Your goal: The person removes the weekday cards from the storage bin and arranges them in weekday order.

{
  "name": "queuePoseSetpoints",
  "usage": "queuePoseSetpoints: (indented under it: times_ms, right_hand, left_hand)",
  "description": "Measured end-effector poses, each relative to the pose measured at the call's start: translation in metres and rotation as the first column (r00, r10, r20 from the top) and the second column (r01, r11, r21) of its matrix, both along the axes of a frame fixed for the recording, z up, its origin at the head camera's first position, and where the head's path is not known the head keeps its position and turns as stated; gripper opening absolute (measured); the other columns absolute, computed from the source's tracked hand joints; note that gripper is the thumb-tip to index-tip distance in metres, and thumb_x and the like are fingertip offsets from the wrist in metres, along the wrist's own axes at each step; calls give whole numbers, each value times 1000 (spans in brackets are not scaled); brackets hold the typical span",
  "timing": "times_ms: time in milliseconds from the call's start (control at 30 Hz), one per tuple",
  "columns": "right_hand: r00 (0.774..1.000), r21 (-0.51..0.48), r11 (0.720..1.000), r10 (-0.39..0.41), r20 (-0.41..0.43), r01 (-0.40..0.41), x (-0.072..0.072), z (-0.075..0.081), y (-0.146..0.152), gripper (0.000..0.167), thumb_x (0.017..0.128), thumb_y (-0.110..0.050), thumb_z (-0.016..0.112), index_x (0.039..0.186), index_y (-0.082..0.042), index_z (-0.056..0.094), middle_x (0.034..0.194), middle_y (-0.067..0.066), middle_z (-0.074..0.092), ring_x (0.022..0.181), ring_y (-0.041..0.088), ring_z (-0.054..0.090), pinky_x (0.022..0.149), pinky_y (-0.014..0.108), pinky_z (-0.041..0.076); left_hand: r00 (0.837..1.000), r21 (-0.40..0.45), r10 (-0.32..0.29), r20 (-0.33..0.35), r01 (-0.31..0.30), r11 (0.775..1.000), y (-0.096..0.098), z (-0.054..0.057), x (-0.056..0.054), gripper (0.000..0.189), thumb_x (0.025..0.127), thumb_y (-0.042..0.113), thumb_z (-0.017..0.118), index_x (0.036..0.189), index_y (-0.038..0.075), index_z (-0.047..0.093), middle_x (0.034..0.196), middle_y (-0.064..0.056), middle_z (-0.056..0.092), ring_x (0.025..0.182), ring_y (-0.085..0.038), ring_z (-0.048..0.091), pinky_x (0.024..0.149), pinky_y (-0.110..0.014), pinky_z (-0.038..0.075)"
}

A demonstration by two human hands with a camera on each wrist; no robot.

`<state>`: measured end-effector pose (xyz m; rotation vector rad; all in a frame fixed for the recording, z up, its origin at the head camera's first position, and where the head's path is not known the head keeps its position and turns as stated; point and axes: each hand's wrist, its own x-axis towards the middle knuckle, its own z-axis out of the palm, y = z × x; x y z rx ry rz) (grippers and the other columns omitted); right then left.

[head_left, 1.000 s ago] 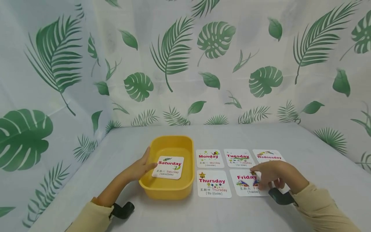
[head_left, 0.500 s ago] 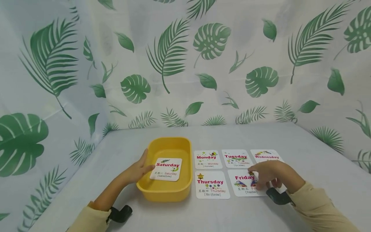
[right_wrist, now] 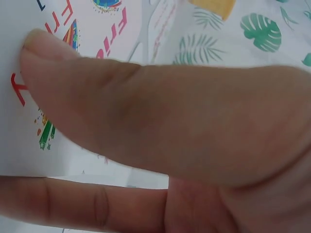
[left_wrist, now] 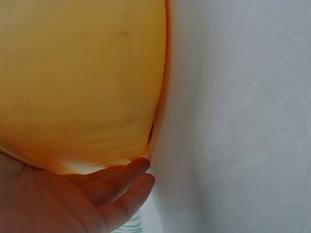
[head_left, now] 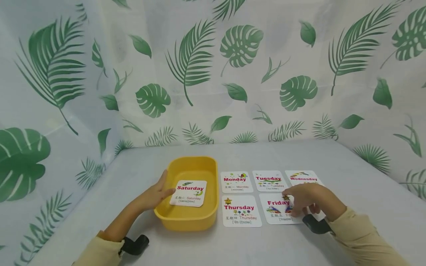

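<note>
My left hand (head_left: 151, 197) grips the left wall of a yellow plastic basin (head_left: 189, 223). Its thumb reaches over the rim, and in the left wrist view the fingers (left_wrist: 116, 191) lie against the outer wall. Inside the basin rests the Saturday card (head_left: 189, 194). At the right, my right hand (head_left: 311, 199) holds the side of the Friday card (head_left: 277, 209), which lies on the table. In the right wrist view the thumb (right_wrist: 160, 116) covers part of its print, with a finger (right_wrist: 82, 201) along the edge. The hand hides the card's right part.
The Monday card (head_left: 236, 183), Tuesday card (head_left: 269, 181) and Wednesday card (head_left: 303, 177) form the back row. The Thursday card (head_left: 242, 211) lies left of Friday. Leaf-print cloth (head_left: 199, 81) walls in the white-covered table (head_left: 213, 249).
The head view has turned slightly, so everything appears shifted a little to the left. Both hands, the basin and the cards otherwise keep their places.
</note>
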<state>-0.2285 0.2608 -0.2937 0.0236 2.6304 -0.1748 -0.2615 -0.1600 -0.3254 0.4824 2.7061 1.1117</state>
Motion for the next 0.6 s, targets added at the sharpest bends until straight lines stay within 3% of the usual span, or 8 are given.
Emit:
queuePoseSetpoints:
  times_ms: [300, 433, 600]
  right_hand:
    - [1000, -1, 1000, 9, -9, -9, -5, 1, -12, 71, 72, -21, 76, 135, -9, 43, 71, 9, 58, 58, 21, 55, 52, 29, 45]
    - [1000, -15, 1000, -4, -20, 4, -6, 1, -9, 74, 71, -21, 76, 135, -7, 42, 72, 10, 57, 59, 20, 53, 52, 27, 44]
    - [978, 49, 998, 55, -201, -46, -7, 5, -4, 87, 70, -33, 75, 137, 2, 33, 103, 26, 59, 83, 34, 56, 69, 48, 49]
  left_hand:
    - [1000, 0, 20, -1, -20, 1000, -10, -1, 2, 81, 96, 32, 42, 142, -5, -14, 150, -25, -7, 138, -40, 9, 110, -53, 15]
    - [1000, 44, -18, -22, 19, 999, -8, -3, -1, 79, 96, 28, 42, 142, -4, -14, 150, -26, -5, 136, -39, 17, 110, -53, 17]
    - [999, 50, -36, -26, 37, 998, 1, -4, -5, 79, 95, 25, 43, 143, -3, -13, 151, -25, -2, 135, -37, 22, 110, -52, 19]
